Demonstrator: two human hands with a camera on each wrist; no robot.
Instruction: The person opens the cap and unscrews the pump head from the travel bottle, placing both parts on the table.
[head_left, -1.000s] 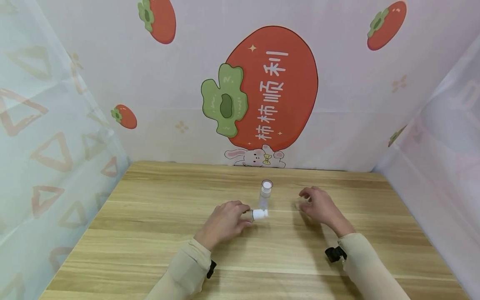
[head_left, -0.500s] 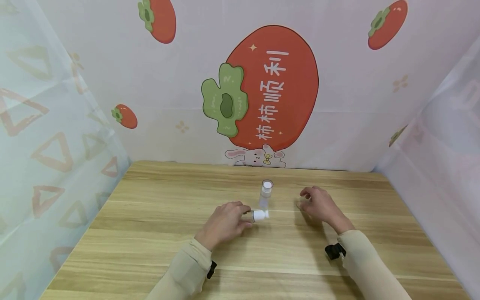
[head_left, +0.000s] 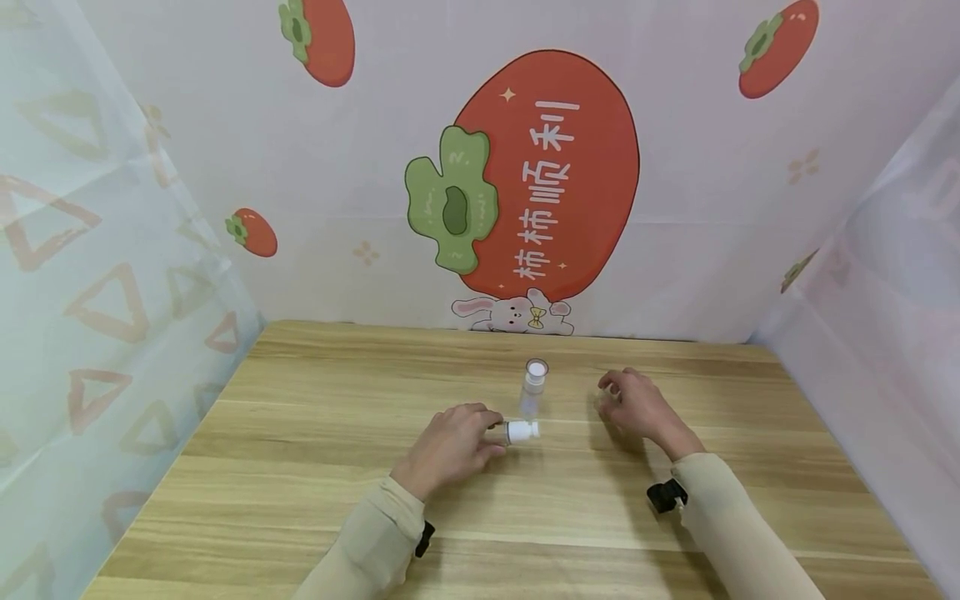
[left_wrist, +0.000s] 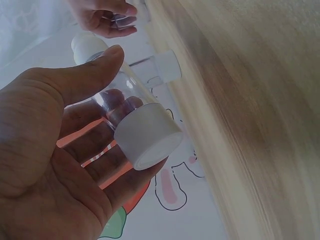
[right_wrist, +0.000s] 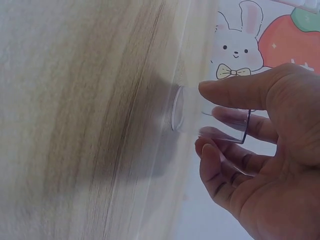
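Note:
My left hand [head_left: 452,443] grips a small clear pump bottle [head_left: 521,430], tipped on its side above the table, its white pump head pointing right. In the left wrist view, the thumb and fingers surround its clear body, and the white base [left_wrist: 147,137] faces the camera. A second, similar bottle [head_left: 532,400] stands upright just behind it, wearing a clear cap. To the right, my right hand [head_left: 637,407] holds a loose clear cap [right_wrist: 225,122] between thumb and fingers. One end of that cap is at the tabletop; whether it touches is hard to tell.
The wood-grain table [head_left: 360,517] ends at a back wall cloth [head_left: 330,283] printed with persimmons and a rabbit. Patterned cloth [head_left: 105,450] hangs along the left side, and pale cloth [head_left: 885,350] along the right.
My right wrist has shifted very slightly forward, with the cap still in the fingers. The left hand and both bottles stay practically where they were.

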